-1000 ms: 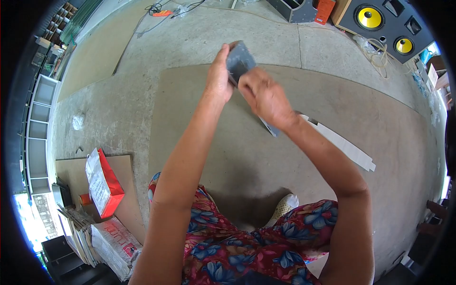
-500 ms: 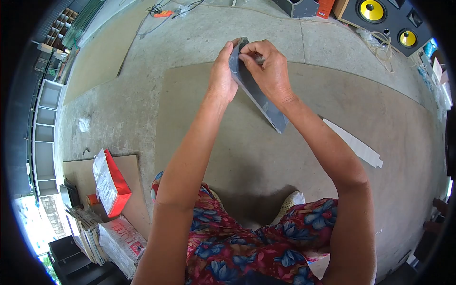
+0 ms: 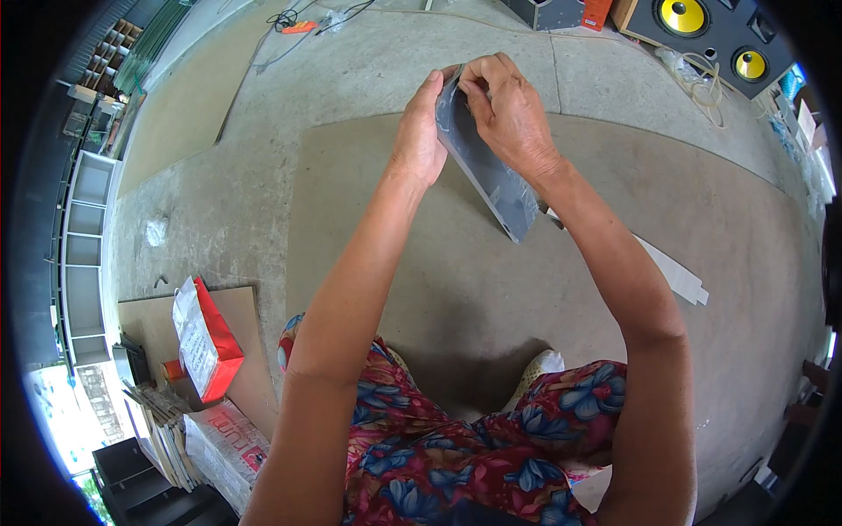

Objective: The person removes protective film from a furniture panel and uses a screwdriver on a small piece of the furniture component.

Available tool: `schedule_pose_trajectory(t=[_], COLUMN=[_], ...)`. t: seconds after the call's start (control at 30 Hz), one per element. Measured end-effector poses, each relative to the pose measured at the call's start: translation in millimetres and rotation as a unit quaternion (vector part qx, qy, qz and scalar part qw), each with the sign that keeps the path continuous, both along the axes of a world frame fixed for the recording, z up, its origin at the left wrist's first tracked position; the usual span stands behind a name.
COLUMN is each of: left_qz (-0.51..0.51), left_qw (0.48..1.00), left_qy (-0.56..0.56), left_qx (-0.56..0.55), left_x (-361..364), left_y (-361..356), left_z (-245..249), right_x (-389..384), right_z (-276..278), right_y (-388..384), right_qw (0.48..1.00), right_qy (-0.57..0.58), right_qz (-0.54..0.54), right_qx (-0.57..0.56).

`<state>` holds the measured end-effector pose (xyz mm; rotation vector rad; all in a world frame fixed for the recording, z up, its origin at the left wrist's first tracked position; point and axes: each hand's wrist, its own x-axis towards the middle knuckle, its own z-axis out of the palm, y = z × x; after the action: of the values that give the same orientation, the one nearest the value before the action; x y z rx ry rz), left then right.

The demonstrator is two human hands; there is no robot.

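A long, narrow dark grey panel (image 3: pixel 484 167) is held up in front of me, tilted, its lower end pointing down and right. My left hand (image 3: pixel 423 131) grips its upper left edge, with the thumb along the side and the fingers behind it. At the top of the panel, my right hand (image 3: pixel 511 114) is closed in a pinch over the face. Clear plastic film (image 3: pixel 521 186), shiny and wrinkled, shows along the panel's right side below that hand. The right fingertips seem to be on this film, though their exact hold is partly hidden.
A large brown board (image 3: pixel 395 263) lies on the concrete floor beneath me. A white strip (image 3: pixel 675 272) lies on the right, partly behind my forearm. Speakers with yellow cones (image 3: pixel 682 16) stand at upper right. A red and white bag (image 3: pixel 209 342) sits at left, near stacked boards.
Both hands and the panel have shifted slightly right and up. The right hand has moved a little along the top, and more wrinkled film shows on the panel's right side.
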<state>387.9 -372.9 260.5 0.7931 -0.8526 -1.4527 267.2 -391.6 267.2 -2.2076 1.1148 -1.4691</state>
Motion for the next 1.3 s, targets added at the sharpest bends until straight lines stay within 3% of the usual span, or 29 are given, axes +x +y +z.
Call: schedule_pose_trajectory(t=[0.2, 0.3, 0.47, 0.87, 1.07, 1.17, 1.3], left_qz=[-0.026, -0.023, 0.028, 0.028, 0.033, 0.06, 0.064], left_qw=[1.0, 0.999, 0.999, 0.999, 0.999, 0.998, 0.998], left_qy=[0.017, 0.033, 0.038, 0.015, 0.008, -0.003, -0.005], left_qx=[0.001, 0.004, 0.024, 0.026, 0.014, 0.025, 0.017], left_x=[1, 9, 7, 1, 1, -1, 8], left_y=[0, 0, 4, 9, 8, 11, 1], left_z=[-4, -7, -3, 4, 1, 7, -5], right_x=[-16, -30, -11, -8, -1, 7, 10], right_z=[23, 37, 11, 19, 27, 34, 27], right_y=[-18, -19, 4, -3, 2, 13, 26], right_qw=[0.989, 0.994, 0.999, 0.984, 0.977, 0.983, 0.993], right_qy=[-0.012, -0.052, 0.025, 0.11, 0.094, 0.116, 0.059], right_qz=[-0.074, -0.036, 0.034, 0.049, 0.049, 0.044, 0.1], right_qx=[-0.129, -0.092, -0.024, -0.129, -0.187, -0.138, -0.035])
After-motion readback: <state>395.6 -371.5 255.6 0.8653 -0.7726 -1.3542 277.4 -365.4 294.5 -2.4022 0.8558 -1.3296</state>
